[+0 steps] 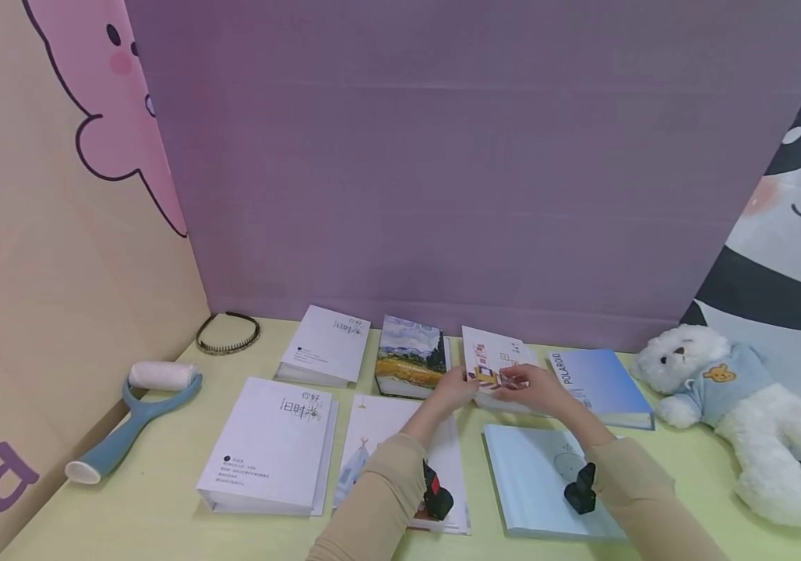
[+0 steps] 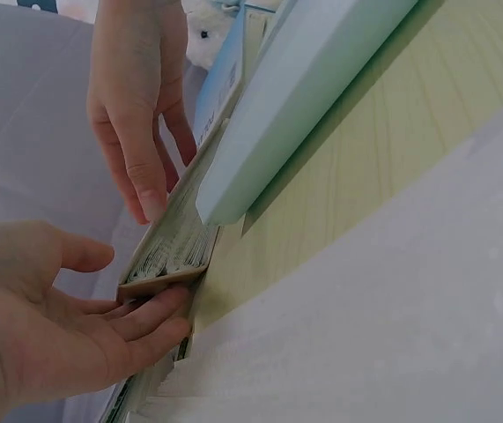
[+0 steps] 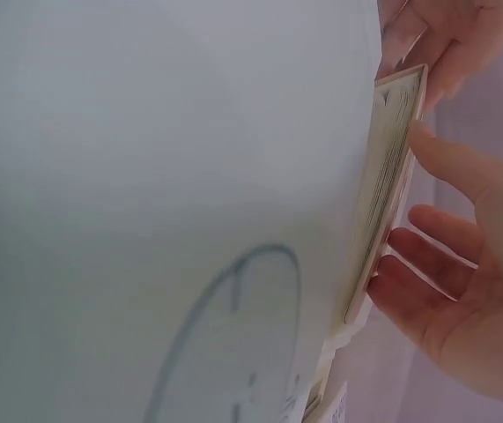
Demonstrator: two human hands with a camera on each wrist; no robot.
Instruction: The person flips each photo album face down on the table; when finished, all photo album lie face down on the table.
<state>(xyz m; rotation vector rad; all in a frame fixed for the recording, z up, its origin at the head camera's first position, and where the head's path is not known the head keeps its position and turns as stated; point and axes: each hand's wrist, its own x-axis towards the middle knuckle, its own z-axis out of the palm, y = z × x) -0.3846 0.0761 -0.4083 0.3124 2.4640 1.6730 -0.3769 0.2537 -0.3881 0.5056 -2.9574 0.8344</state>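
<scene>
Fingers of left hand and right hand, loosely spread, touch the illustrated book.

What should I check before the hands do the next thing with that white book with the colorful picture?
1. Left hand at the book: ok, fingers are at its left edge.
2. Left thumb on the cover: not ok, it stands clear of the book.
3. Right hand in place: ok, it looks to be touching the cover.
4. Book closed: ok, the pages lie between the covers.
5. Fingers far enough under to lift: cannot tell, the underside is hidden.
6. Teddy bear out of the way: ok, it lies past the blue POLAROID book.
</scene>
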